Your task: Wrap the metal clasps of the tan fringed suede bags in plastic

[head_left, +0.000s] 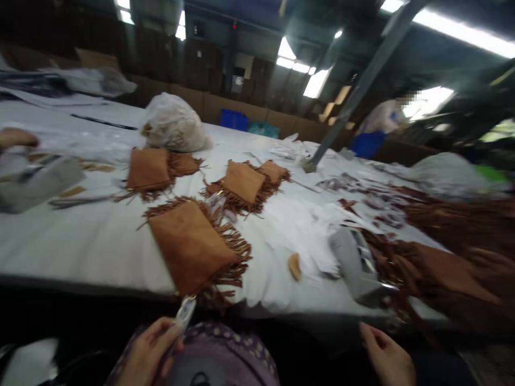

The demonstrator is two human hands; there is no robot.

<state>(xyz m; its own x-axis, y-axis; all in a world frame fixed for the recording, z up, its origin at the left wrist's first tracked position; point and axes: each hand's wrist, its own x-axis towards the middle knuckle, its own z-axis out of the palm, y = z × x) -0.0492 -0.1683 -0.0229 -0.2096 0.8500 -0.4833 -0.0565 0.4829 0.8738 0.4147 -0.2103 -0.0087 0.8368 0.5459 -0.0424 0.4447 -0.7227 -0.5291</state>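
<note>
Pinched between the thumb and fingers of my left hand [151, 351] is a white wrapped tab [185, 311]. It meets the near corner of a brown fringed pouch [191, 241], which lies flat at the table's front edge. My right hand [387, 355] is apart from the pouch, low on the right, in front of the table edge. Its fingers are curled together; whether anything small is in them is hidden by blur. Farther back lie more fringed pouches [243, 181], and another brown pouch [148, 168] sits left of them.
A grey tape dispenser [356, 265] stands right of a tan scrap [294, 266] and white sheets [300, 228]. Brown fringed goods [454, 268] are heaped at right. A stuffed plastic bag [173, 123], a slanted post [354, 91], another person's hand [18, 138] and a distant person [378, 120] also appear.
</note>
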